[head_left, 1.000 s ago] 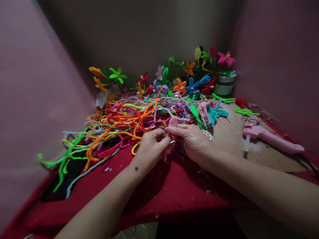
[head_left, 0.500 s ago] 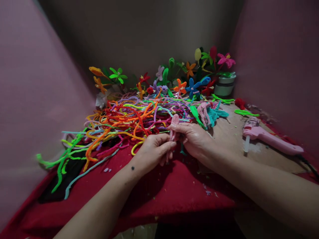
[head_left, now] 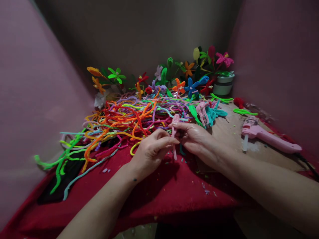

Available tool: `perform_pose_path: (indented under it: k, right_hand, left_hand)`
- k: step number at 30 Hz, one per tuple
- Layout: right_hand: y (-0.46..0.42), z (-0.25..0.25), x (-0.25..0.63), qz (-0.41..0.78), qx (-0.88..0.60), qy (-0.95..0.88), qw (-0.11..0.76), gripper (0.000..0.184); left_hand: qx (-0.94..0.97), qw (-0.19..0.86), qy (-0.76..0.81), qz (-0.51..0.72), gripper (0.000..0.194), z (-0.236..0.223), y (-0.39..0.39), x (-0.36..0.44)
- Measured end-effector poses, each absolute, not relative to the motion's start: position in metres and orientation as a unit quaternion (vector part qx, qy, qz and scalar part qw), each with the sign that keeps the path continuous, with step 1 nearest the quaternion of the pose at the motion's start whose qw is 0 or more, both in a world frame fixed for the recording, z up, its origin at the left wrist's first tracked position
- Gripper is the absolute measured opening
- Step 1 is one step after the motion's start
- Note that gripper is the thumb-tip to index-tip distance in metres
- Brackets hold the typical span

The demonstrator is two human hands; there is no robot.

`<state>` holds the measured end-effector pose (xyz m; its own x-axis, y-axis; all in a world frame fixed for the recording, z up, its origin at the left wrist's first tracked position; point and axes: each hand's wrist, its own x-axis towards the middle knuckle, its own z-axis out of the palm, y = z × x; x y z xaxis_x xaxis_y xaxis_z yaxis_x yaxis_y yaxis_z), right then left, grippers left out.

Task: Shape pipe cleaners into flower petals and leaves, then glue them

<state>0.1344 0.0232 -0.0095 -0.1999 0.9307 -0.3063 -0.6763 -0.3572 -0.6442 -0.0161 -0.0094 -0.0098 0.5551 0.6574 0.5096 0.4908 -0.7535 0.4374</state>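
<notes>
Above the front of the table, a pale pink pipe cleaner (head_left: 175,119) is bent into a narrow petal-like loop, its tail hanging below my fingers. My right hand (head_left: 195,136) is closed on the loop from the right, thumb and fingers pinching it. From the left, my left hand (head_left: 151,149) is closed with thumb and fingertips at the lower part of the same pipe cleaner; the exact contact is partly hidden. Just behind my hands lies a heap of loose coloured pipe cleaners (head_left: 139,116). A bundle of pink bent pieces (head_left: 203,111) rests beside teal ones (head_left: 215,113).
A pink glue gun (head_left: 271,137) lies on a brown board (head_left: 224,142) at right, its cord trailing off. Finished fuzzy flowers (head_left: 191,87) and a pale pot (head_left: 223,84) line the back. A black flat object (head_left: 52,189) is at left on the red cloth (head_left: 174,199).
My left hand has shifted its grip, its fingers now turned over more at the pink pipe cleaner's lower part. The tail shows more clearly below. My right hand keeps its pinch.
</notes>
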Motion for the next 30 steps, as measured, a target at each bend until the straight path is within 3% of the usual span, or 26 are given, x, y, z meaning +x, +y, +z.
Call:
perform_pose_path:
  k: [3, 6, 15, 18, 21, 30]
  right_hand:
    - [0.023, -0.009, 0.134, 0.753, -0.348, -0.189, 0.525, 0.013]
    - [0.024, -0.013, 0.134, 0.750, -0.349, -0.220, 0.517, 0.009]
    - [0.016, -0.018, 0.133, 0.686, -0.317, -0.390, 0.526, 0.008]
    - [0.015, -0.018, 0.133, 0.672, -0.321, -0.419, 0.520, 0.011]
    - [0.017, -0.020, 0.133, 0.660, -0.328, -0.431, 0.521, 0.016]
    - [0.014, -0.021, 0.132, 0.607, -0.365, -0.503, 0.495, 0.016]
  left_hand:
    - [0.895, 0.025, 0.291, 0.338, 0.026, -0.016, -0.009, -0.017]
    - [0.892, 0.010, 0.280, 0.354, 0.024, -0.014, -0.011, -0.017]
    - [0.793, 0.222, 0.347, 0.449, 0.015, 0.008, -0.020, -0.011]
    - [0.742, 0.234, 0.383, 0.498, 0.012, 0.010, -0.022, -0.012]
    - [0.755, 0.160, 0.392, 0.501, 0.006, 0.011, -0.022, -0.014]
    - [0.824, -0.108, 0.430, 0.351, 0.014, -0.002, -0.017, -0.017]
